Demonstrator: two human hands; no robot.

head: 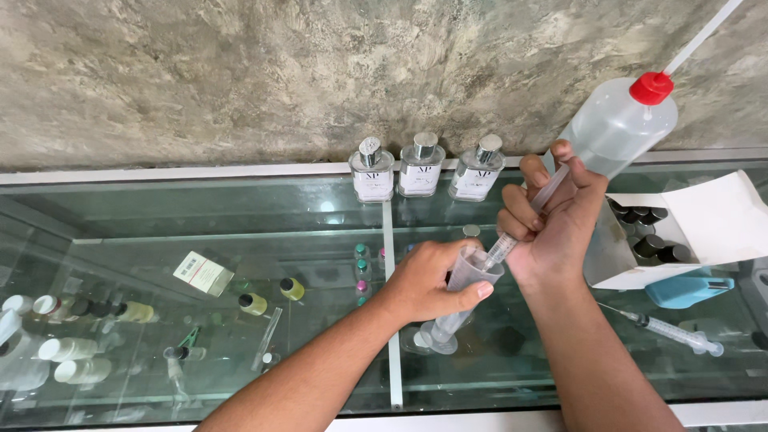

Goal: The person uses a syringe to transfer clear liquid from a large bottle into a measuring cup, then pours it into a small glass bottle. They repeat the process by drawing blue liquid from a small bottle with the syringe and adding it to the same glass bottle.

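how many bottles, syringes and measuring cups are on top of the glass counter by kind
perfume bottles: 3
squeeze bottle with red cap: 1
syringes: 2, one in the right hand, one lying on the glass
measuring cup in the left hand: 1
total: 7

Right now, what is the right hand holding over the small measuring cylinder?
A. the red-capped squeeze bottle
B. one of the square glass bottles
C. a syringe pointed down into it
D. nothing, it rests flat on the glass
C: the right hand grips a syringe whose tip points down into the mouth of the measuring cylinder, which the left hand steadies on the glass counter.
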